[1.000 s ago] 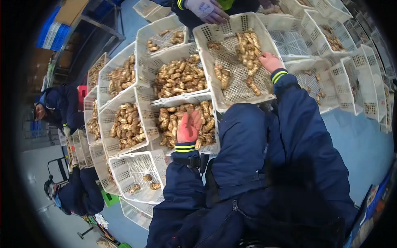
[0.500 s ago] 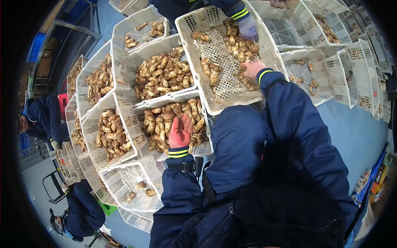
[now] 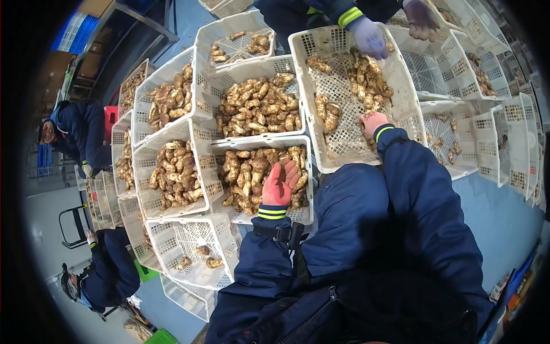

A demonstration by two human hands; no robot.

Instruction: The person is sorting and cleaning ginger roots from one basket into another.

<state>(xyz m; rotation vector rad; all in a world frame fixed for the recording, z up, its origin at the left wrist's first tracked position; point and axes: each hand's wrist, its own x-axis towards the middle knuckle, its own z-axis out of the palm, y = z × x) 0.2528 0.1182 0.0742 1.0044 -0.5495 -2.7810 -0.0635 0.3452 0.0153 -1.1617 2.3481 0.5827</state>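
Note:
Over a white crate [image 3: 312, 195] heaped with brown-and-cream mushrooms [image 3: 243, 178], my left hand [image 3: 281, 182] is palm up, fingers spread, holding nothing. My right hand [image 3: 374, 122] reaches into a tilted white crate [image 3: 298, 86] ahead, its fingers curled on a mushroom [image 3: 366, 136] that they partly cover. Both hands wear pinkish-red gloves. A longer pile of mushrooms [image 3: 366, 80] lies along that crate's right side, with a smaller cluster [image 3: 327, 113] on its left. Across from me, a co-worker's gloved hand [image 3: 369, 38] is above the pile's far end; the other gloved hand [image 3: 421, 20] hangs beyond the rim.
More mushroom crates stand close at left, among them a full one [image 3: 260, 109] and a nearly bare one [image 3: 192, 243] with a few pieces. To the right are a sparsely filled crate [image 3: 450, 137] and nested crates [image 3: 513, 140]. Two people [image 3: 86, 132] work at far left.
My view has shifted, so the scene sits farther right and lower. The co-worker's hand has drawn back from the mushroom pile. My right hand's fingers have curled more; my left stays spread.

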